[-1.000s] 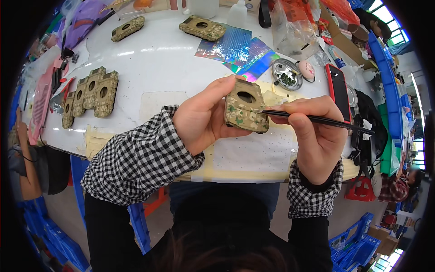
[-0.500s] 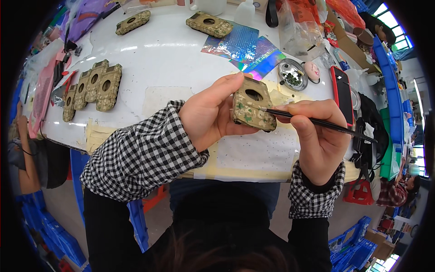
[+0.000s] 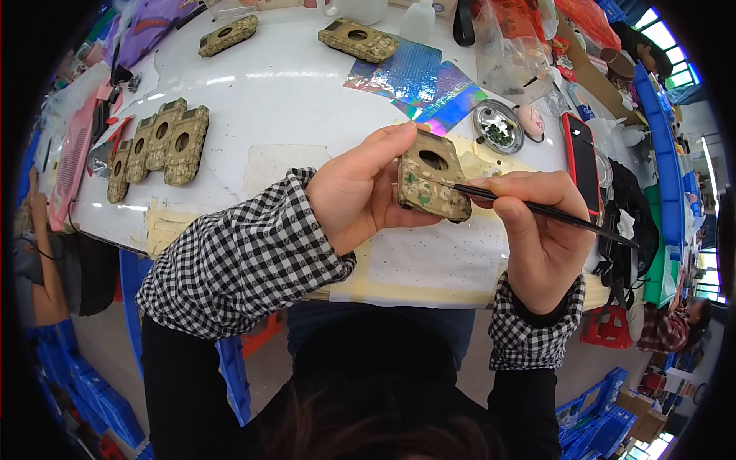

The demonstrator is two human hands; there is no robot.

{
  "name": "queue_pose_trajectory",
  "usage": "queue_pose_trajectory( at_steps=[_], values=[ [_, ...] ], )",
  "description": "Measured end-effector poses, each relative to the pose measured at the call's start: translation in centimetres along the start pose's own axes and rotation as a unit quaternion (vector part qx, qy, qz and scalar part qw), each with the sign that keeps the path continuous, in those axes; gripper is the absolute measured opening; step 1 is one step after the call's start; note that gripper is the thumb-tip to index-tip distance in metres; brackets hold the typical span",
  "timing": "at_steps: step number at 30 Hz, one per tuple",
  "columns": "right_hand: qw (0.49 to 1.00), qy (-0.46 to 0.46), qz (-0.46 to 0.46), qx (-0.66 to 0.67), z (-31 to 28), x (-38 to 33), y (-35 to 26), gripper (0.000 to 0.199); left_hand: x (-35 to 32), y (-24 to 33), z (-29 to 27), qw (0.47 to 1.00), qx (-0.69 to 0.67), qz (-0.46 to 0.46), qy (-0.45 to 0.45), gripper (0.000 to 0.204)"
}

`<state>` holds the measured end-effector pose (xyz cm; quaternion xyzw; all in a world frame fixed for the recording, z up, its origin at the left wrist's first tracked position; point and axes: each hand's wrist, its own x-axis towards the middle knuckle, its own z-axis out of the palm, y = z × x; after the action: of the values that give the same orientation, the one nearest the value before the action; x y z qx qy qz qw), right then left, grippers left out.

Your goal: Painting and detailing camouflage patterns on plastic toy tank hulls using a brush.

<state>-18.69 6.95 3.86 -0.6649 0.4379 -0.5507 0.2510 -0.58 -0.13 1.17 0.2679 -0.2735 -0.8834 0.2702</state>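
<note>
A camouflage-patterned model tank hull (image 3: 431, 181) with a round hole in its top rests in my left hand (image 3: 364, 180), its fingers wrapped round the near and left sides. My right hand (image 3: 540, 226) pinches a thin black paintbrush (image 3: 548, 212). The brush tip meets or hovers just over the hull's upper surface below the hole; contact is hard to tell. Green patches show on that part of the hull. To the right of the hull stands a round clear dish (image 3: 498, 126) with dark green paint or bits inside.
Several similar hulls (image 3: 185, 146) stand at the left, with others (image 3: 357, 40) at the back. Shiny holographic sheets (image 3: 441, 96) lie beyond my hands. A red-cased phone (image 3: 580, 162) and a pink egg-shaped item (image 3: 530, 123) are on the right. Other people sit at both sides.
Both hands keep their grip and pose, with the brush tip still at the hull's top. The whole view has shifted very slightly.
</note>
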Motion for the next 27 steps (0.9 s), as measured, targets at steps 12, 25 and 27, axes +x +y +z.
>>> queue_pose_trajectory(
  at_steps=[12,25,27],
  values=[
    [1.0,0.001,0.01,0.007,0.05,0.01,-0.06,0.011,-0.03,0.01,0.03,1.0,0.002,0.002,0.003,0.045],
    [1.0,0.002,0.027,0.013,0.1,-0.04,0.05,0.011,-0.2,0.08,0.22,1.0,0.004,0.005,0.006,0.045],
    [1.0,0.001,0.023,0.01,0.09,-0.01,0.04,0.011,-0.14,0.05,0.14,1.0,0.002,0.003,0.01,0.045]
  ],
)
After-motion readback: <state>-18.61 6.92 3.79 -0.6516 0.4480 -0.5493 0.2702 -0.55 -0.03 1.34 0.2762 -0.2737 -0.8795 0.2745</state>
